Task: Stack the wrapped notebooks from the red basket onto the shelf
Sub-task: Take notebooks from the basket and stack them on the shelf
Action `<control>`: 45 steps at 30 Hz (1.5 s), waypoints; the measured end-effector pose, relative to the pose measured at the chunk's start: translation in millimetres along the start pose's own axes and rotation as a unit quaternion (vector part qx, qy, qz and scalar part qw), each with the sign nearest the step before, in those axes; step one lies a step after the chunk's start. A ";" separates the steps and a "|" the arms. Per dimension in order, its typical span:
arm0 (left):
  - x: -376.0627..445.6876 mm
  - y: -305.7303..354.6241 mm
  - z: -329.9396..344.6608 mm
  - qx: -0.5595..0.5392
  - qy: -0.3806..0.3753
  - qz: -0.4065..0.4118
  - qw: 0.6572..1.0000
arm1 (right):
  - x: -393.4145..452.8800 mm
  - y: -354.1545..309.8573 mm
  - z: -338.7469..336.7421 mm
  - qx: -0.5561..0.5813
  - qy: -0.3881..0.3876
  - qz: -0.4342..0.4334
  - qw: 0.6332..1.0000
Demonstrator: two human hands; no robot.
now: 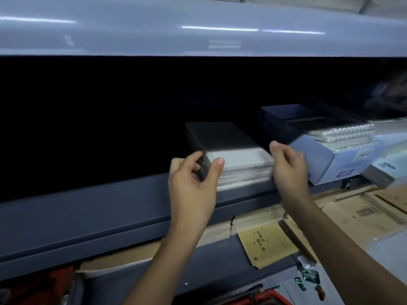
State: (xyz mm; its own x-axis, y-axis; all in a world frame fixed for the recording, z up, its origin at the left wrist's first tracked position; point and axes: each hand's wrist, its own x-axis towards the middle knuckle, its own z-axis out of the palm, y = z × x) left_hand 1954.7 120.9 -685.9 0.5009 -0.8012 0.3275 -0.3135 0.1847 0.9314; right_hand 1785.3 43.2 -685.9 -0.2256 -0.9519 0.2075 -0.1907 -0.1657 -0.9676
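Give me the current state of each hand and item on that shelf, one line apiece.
Left hand: grips the stack's near left corner.
Right hand: fingers loosely curled at the stack's right edge; blurred, contact unclear.
Wrapped notebooks: stacked flat at the shelf's front edge.
Shelf: dark inside, back hidden.
Dark box: open-topped, behind the white box.
White box: open, spiral-bound pads inside.

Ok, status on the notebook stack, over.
Left hand grips the stack's near left corner. Right hand open at its right edge. Wrapped notebooks on the shelf. Blue box close right.
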 end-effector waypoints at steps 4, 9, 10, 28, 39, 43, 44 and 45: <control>0.0 -7.5 -1.9 -0.024 -0.028 -0.002 0.999 | -10.4 8.3 -18.7 0.006 -0.098 0.008 0.995; -5.7 -5.5 6.7 -0.080 -0.010 -0.008 0.997 | -8.8 8.3 -22.6 -0.007 -0.110 -0.015 0.994; -6.2 -4.1 7.4 -0.080 -0.005 -0.006 0.997 | -7.7 7.0 -20.8 -0.001 -0.108 -0.013 0.994; -153.2 -46.7 -75.2 -0.093 -0.101 -0.050 0.989 | -200.6 44.7 -81.0 -0.152 -0.144 0.009 0.978; -249.4 -157.4 -72.7 0.014 -0.281 -0.265 0.922 | -287.7 186.2 -68.6 -0.433 -0.407 0.165 0.787; -254.5 -177.8 -74.3 0.035 -0.304 -0.305 0.902 | -295.9 207.4 -56.8 -0.480 -0.429 0.137 0.753; -255.2 -182.8 -74.8 0.043 -0.308 -0.312 0.898 | -297.6 209.6 -52.8 -0.490 -0.415 0.131 0.755; -255.7 -187.4 -74.9 0.051 -0.308 -0.316 0.896 | -299.3 211.4 -48.8 -0.501 -0.397 0.125 0.759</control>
State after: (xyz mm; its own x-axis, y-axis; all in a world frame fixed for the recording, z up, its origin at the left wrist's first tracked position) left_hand 1945.7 333.8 -932.3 0.0743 -0.8953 -0.4392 -0.2114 -0.4445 0.8705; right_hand 1765.9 305.6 -945.5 0.1970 -0.8425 -0.5014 -0.9568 -0.0538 -0.2857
